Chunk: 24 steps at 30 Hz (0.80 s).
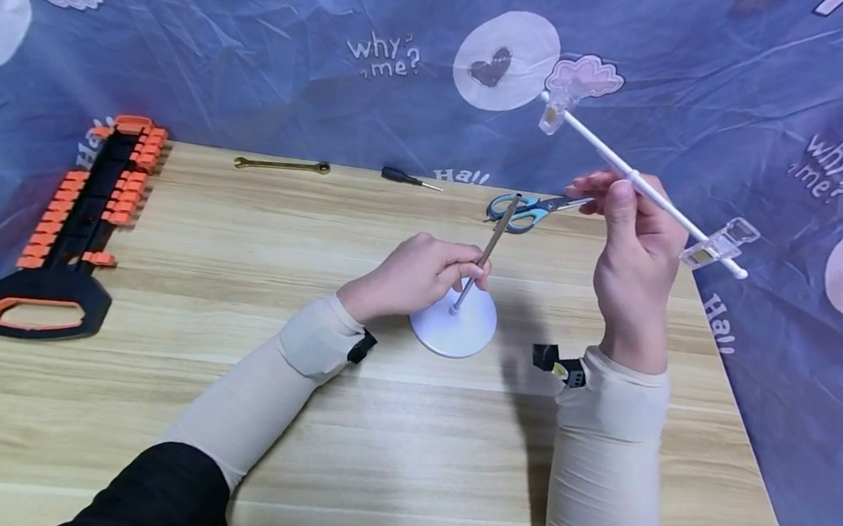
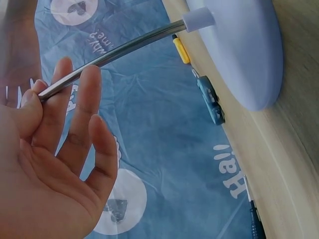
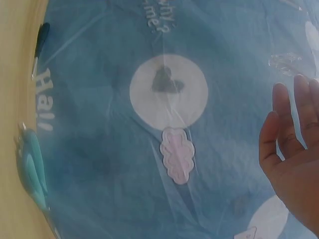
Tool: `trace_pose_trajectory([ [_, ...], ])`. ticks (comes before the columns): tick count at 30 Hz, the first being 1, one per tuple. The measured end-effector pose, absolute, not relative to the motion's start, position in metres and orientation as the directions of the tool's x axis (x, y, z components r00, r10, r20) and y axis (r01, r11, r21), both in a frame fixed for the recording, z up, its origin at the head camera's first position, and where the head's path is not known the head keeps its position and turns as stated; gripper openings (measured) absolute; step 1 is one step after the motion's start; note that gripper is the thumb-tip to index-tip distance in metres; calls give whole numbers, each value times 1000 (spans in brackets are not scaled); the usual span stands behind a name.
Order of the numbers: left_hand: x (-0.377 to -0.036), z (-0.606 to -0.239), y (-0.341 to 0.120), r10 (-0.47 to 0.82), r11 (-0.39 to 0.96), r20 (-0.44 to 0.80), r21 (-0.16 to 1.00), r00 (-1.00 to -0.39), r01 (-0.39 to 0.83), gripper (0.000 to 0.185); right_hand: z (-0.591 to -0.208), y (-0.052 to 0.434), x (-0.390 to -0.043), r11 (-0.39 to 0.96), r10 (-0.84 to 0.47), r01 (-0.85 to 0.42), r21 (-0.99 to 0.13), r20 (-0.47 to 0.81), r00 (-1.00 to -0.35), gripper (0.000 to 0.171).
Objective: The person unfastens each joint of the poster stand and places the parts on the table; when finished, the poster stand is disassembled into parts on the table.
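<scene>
A round white base [image 1: 452,341] stands on the table with a thin metal rod [image 1: 500,230] rising from it at a tilt. My left hand [image 1: 413,275] pinches this rod between thumb and fingers, as the left wrist view shows beside the base's white socket [image 2: 198,20]. Raised at the right, my right hand [image 1: 641,253] grips a white crossbar [image 1: 600,147] near its middle, the thumb pressed along it. One clear plastic clip [image 1: 552,116] sits near the bar's upper left end, another clip [image 1: 720,243] near its lower right end. The crossbar and the metal rod are apart.
Behind the rod lie blue-handled scissors [image 1: 529,216]. A black screwdriver [image 1: 402,176] and a combination wrench [image 1: 283,166] line the table's back edge. An orange and black rack with a handle [image 1: 96,289] lies at the left. Blue printed cloth [image 1: 260,48] hangs behind the table.
</scene>
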<state>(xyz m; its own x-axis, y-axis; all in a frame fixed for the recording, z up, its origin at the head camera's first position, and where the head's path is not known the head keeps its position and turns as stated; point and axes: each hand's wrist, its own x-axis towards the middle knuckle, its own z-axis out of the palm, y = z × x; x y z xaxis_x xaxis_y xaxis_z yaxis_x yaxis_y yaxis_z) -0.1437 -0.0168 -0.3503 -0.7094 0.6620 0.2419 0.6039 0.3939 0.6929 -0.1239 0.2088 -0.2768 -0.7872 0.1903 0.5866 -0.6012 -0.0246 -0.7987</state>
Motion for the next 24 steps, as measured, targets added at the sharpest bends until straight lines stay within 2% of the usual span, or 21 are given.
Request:
trace_pose_trajectory([
  [9,-143,-349,-16,660,380,248,704,-709,600,20,-274,231,-126,-103,291,-586,-803,539,-790,23],
  [15,-143,-350,-16,656,372,252,712,-711,596,20,-277,244,-126,-115,285,-562,-819,515,-808,19],
  [19,-142,-350,-15,655,378,252,707,-713,597,21,-278,253,-126,-18,251,-535,-845,514,-820,20],
  [24,-142,-350,-15,653,389,241,706,-718,592,22,-280,264,-125,184,212,-448,-875,481,-851,25],
])
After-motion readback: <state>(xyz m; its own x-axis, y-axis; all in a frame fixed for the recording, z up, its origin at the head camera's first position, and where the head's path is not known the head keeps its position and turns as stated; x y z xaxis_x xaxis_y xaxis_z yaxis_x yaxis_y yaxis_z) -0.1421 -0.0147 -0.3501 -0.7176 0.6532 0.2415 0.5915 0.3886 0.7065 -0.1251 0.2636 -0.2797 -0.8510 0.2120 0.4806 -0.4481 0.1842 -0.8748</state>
